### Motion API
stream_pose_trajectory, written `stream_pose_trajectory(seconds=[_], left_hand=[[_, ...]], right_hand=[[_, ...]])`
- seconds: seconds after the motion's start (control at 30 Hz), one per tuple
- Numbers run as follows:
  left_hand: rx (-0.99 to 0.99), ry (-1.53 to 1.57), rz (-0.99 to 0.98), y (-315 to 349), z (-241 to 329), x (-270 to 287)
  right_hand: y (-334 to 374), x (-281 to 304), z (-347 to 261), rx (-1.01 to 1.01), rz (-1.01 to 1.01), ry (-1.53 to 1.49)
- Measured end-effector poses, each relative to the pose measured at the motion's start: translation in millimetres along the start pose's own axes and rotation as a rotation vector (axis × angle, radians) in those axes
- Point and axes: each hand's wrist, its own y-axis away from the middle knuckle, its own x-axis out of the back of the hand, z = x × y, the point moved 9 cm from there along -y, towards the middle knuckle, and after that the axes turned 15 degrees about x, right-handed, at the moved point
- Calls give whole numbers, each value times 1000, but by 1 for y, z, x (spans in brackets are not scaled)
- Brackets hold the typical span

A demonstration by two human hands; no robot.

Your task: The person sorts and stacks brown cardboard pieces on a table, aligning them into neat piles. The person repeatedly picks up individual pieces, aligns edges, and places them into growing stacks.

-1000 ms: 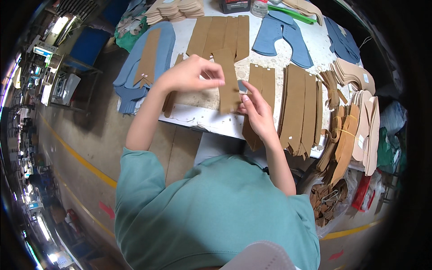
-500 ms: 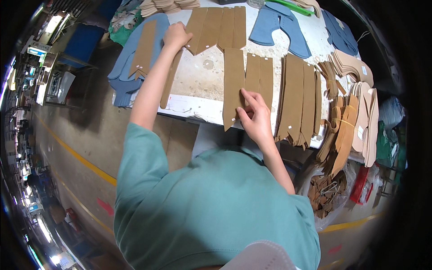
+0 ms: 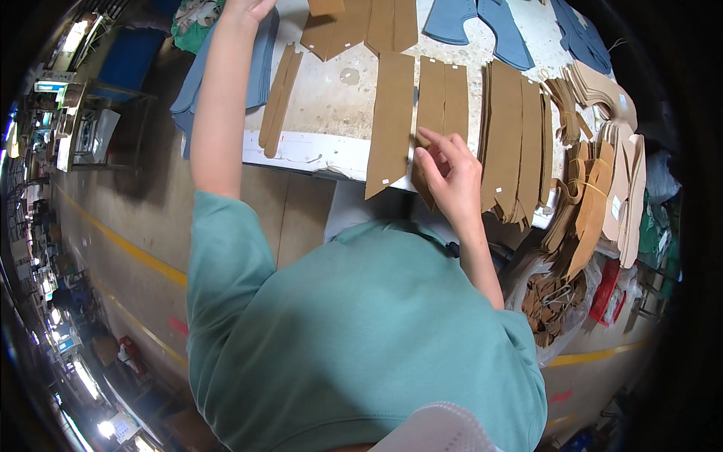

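Note:
My left hand (image 3: 252, 7) is reaching far out at the upper left, above the stack of blue cut pieces (image 3: 258, 79). The frame's top edge cuts off its fingers, so what it holds, if anything, is hidden. My right hand (image 3: 458, 172) rests over a pair of brown strips (image 3: 443, 94), its thumb and forefinger apart with no piece between them. To its left lies a wider brown strip (image 3: 390, 124) with a slanted end hanging over the table edge. A thick pile of brown strips (image 3: 501, 139) is on its right. Two narrow brown strips (image 3: 280, 102) lie near my left forearm.
More brown strips (image 3: 354, 30) lie at the back, with a lighter tan piece (image 3: 327, 7) over them. Blue curved pieces (image 3: 506, 34) are beyond. Bundled tan strips (image 3: 591, 192) and beige pieces (image 3: 625, 192) crowd the right edge. A bag of brown scraps (image 3: 553, 309) stands below.
My left hand has moved farther away, uncovering the narrow strips. The right hand has shifted off the wide strip to the right. A lighter tan piece now shows over the back strips.

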Motion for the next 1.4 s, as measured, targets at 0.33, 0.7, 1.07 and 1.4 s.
stream_pose_trajectory(seconds=[0.33,0.7,1.07,1.4], left_hand=[[318,-304,0,188,-120,-59],[233,-484,144,246,-145,-50],[-103,-1046,329,250,-108,-74],[-175,-1366,-105,207,-159,-151]], right_hand=[[2,-26,-32,232,-297,135],[10,-31,-39,329,-283,106],[27,-5,-38,316,-299,164],[59,-2,-18,325,-103,312]])
